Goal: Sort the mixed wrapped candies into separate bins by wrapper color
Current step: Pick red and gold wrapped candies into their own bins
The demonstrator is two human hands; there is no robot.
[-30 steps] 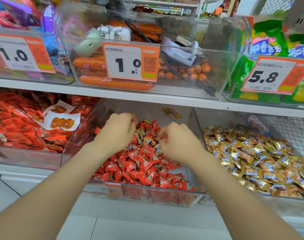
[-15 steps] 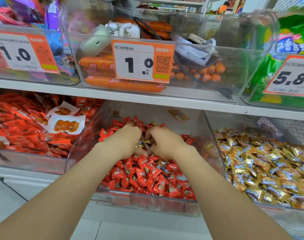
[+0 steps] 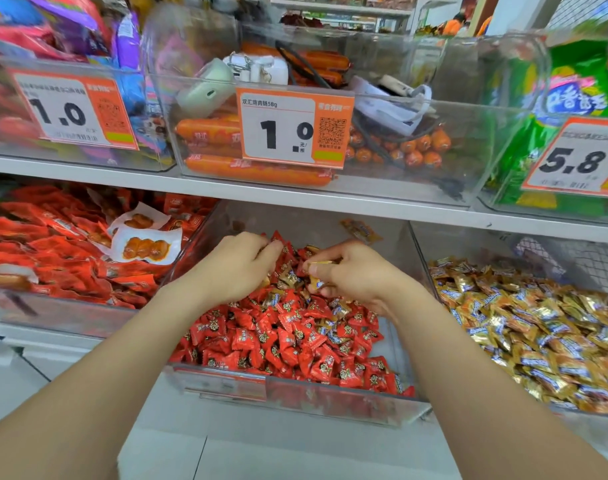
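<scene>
**Gold Candy Pinched Over the Red Pile**

A clear plastic bin (image 3: 295, 396) was seen in the middle, under the shelf. It was filled with red candies (image 3: 288, 337). They were small and puffy, in shiny, crinkly wrappers with pointed ends. A few gold-wrapped candies (image 3: 288, 277) were mixed into the pile near the back.

The right hand (image 3: 361, 275) was held over the back of the pile. A gold candy (image 3: 317, 281) was pinched between its thumb and bent fingers, just above the red ones. The left hand (image 3: 233, 268) was laid on the pile just beside it, with its fingers curled down into the wrappers. Whether anything was held in that hand could not be told.

To the right, a second clear bin (image 3: 468, 244) was heaped with gold candies (image 3: 538, 323), shiny and marked with blue. To the left, a third clear bin (image 3: 53, 317) was packed with flat red packets (image 3: 53, 244). Two white packets (image 3: 146, 245) were laid on top of them.

A smooth white shelf (image 3: 330, 199) was stretched above the three bins. On it, a tall clear bin (image 3: 468, 161) was set, with long orange sausages (image 3: 254, 173) inside, round at the ends. A square price tag (image 3: 293, 128), white and orange, was fixed to its front.
</scene>
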